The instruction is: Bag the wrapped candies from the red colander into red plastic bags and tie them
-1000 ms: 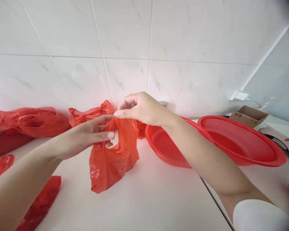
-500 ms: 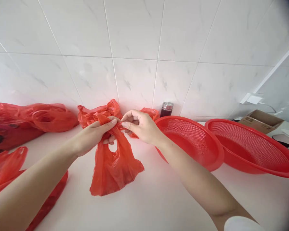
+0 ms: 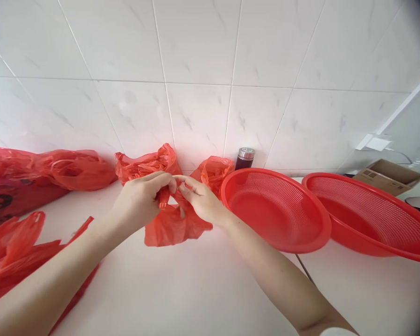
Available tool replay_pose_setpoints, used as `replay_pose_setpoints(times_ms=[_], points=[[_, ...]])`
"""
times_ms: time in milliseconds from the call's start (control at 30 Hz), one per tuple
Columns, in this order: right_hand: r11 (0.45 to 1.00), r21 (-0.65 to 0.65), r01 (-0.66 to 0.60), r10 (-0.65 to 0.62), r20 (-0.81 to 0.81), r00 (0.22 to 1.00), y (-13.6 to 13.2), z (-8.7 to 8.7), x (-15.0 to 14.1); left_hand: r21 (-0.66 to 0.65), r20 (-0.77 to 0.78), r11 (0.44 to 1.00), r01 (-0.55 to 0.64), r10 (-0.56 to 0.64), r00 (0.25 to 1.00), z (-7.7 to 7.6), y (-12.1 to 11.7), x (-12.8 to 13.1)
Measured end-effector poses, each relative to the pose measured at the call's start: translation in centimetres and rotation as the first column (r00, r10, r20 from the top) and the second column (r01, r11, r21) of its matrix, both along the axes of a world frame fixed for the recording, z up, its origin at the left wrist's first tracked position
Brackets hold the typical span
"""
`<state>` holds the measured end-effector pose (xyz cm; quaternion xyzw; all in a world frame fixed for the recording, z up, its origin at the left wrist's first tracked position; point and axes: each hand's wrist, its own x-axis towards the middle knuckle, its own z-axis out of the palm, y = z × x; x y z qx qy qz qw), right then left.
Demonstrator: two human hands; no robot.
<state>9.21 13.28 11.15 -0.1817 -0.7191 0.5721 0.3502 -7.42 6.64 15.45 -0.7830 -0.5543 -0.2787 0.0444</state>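
- a white surface (image 3: 210,289) spreads below;
- two red baskets (image 3: 266,212) stand side by side at right;
- a red plastic bag (image 3: 175,229) hangs over the surface, left of both baskets;
- the left hand (image 3: 142,198) and right hand (image 3: 205,200) are close together, clamped on it

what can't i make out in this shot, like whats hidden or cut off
All in the head view, now:
- Top of the held bag: hidden by the left hand and right hand.
- Base of the bottle: behind the left basket.
- Far side of the right basket: cut off by the right edge.
- Bottom of the cardboard box: behind the right basket.
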Motion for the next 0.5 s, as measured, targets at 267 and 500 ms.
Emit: replay_pose_setpoints(times_ms=[267, 500], points=[[1.0, 0.011, -0.012, 0.012, 0.013, 1.0, -1.5, -0.4, 1.3, -0.155, 0.229, 0.944, 0.29, -0.251, 0.94, -0.7, -0.3, -0.9], [0.995, 0.07, 0.077, -0.091, 0.22, 0.971, -5.3, -3.6, 4.2, -0.611, 0.379, 0.757, 0.231, 0.024, 0.925, -3.1, -2.2, -6.6]])
